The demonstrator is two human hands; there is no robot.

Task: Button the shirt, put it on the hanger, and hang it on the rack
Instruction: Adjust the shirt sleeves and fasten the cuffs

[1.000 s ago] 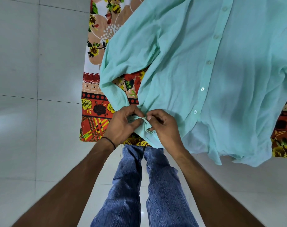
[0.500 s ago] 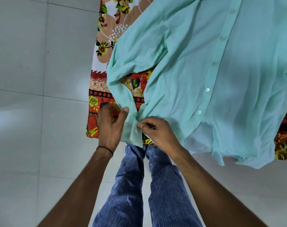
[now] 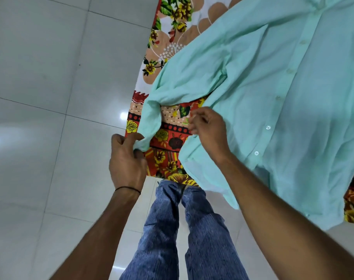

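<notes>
Shirt (image 3: 305,142), mint green, lies front-up across a floral cloth (image 3: 173,19) spread over some surface, with its hem spilling past the near edge toward the person, which keeps the whole front flat and in reach for working. Its row of buttons (image 3: 268,127) runs diagonally up the closed-looking front; whether every one sits through its hole cannot be told from this angle. The sleeve (image 3: 172,85) on the person's left bends away from the body and down to the cloth's corner, where the left hand (image 3: 127,160) has its thumb and curled fingers closed round the cuff end, apparently drawing the sleeve outward so that it lies straight rather than bunched under the body. The right hand (image 3: 209,131) hovers at the shirt's side edge, just above the gap of cloth between sleeve and body; its fingers are curled inward and blurred, and whether they pinch any fabric cannot be told. Judged from this, the step in hand is tidying the sleeve, probably around its cuff, before the garment is lifted; neither hanger nor rack shows, so those later parts appear undone. A thin dark band (image 3: 128,189) circles the left wrist, blue jeans (image 3: 162,229) stand below, and pale tiled floor (image 3: 50,77) fills the left side.
</notes>
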